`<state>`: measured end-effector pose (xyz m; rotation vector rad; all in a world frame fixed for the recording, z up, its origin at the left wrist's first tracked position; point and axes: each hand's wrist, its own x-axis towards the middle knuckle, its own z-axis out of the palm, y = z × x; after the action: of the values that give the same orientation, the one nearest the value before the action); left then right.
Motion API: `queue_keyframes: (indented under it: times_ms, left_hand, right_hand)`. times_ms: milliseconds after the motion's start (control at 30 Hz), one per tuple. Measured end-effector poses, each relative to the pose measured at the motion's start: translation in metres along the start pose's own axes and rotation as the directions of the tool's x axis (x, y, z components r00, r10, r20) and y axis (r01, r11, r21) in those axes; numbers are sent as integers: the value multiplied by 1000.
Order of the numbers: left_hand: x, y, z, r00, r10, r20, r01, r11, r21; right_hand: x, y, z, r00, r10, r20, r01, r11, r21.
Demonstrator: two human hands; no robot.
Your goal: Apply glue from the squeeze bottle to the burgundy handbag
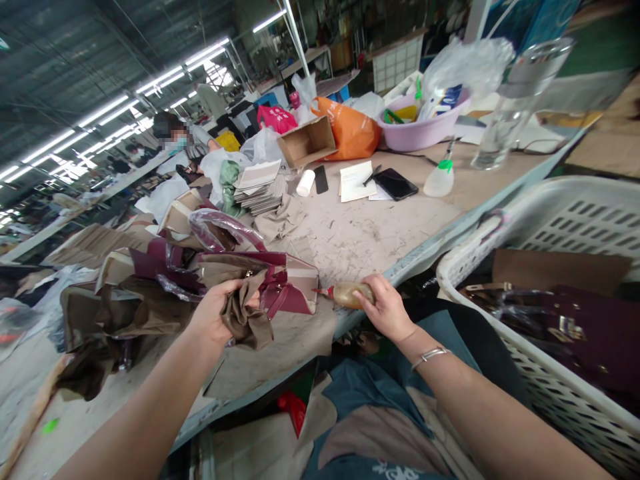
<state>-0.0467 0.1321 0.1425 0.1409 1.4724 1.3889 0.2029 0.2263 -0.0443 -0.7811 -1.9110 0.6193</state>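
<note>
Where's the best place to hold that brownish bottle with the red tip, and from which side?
Probably by the rear of its rounded body, coming from the right. The brownish bottle is held sideways with its narrow red tip pointing left towards the maroon bag, so a grip there should leave the tip clear. The right hand holds it that way.

maroon bag (300,288), tan bottle (346,295) (red-tipped)
</note>
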Motion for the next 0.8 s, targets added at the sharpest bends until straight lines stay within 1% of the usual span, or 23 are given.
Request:
queue_keyframes:
  times_ms: [67,133,267,333,400,533,567,700,733,800]
  left_hand:
    - [1,1,2,1000,3,-29,-3,1000,0]
    - [1,1,4,999,-1,-55,1,1000,-1]
    - [4,1,7,1000,-7,-24,6,999,-35]
    - [7,0,7,1000,-2,-18,1,999,-51]
    - [10,0,6,1000,5,-22,-7,998,-56]
    - [15,1,6,1000,14,0,-14,998,-60]
    - [16,2,6,1000,17,7,-16,998,-58]
    - [18,2,10,1000,27,6,-27,999,-39]
    - [18,2,10,1000,29,-2,-29,999,-36]
    - [19,2,11,999,23,-24,-24,998,-52]
  right_hand:
    - [-1,-1,0,999,28,44,-29,999,18]
    - [-1,-1,1,998,50,47,-51,999,20]
    - [5,4,6,995,84,-48,-86,996,-33]
    - [7,5,7,992,100,-77,-104,993,-57]
    - [7,6,7,991,117,-59,-120,991,-56]
    - [5,6,8,987,156,32,-155,988,-17]
    - [4,7,9,987,160,32,-160,987,-13]
    - [6,11,9,981,180,-71,-183,982,-38]
    - [6,11,8,979,186,-83,-190,981,-42]
    - [7,11,6,980,188,-64,-190,981,-36]
